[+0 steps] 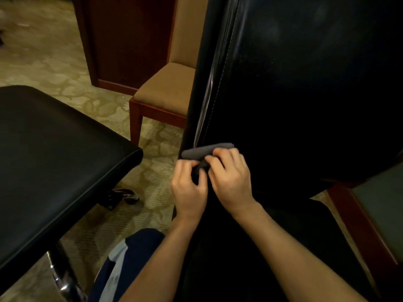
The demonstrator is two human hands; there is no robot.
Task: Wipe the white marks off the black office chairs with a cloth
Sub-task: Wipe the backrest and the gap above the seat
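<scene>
Now, left to right:
Left chair: a black office chair seat (54, 149) fills the near left, its chrome base (63, 277) below it and a dark caster (124, 196) on the floor under its right edge.
Floor: patterned beige-green carpet (50, 62) runs from the far left to between the chairs.
Cabinet: a dark wood cabinet (124, 40) stands at the far centre-left.
Tan chair: a wood-framed chair with a tan cushion (163, 88) sits just right of the cabinet, partly hidden behind the black backrest.
Knee: a dark blue trouser leg (135, 253) with a pale patch shows at the near centre.
Left hand: the left hand (188, 188) has its fingers curled, pinching the lower dark end of the cloth, beside the backrest's left edge.
Cloth: a grey cloth (205, 149), rolled or folded into a bar, lies against the lower left edge of the backrest, just under the stitched seam, held by both hands.
Right hand: the right hand (229, 177) touches the left hand, fingers bent over the cloth and gripping it.
Backrest: the black chair back (305, 94) stands tall on the right; faint pale smudges show near its top.
Far right: another wood-framed chair (375, 214) with a grey-green seat sits at the right edge.
</scene>
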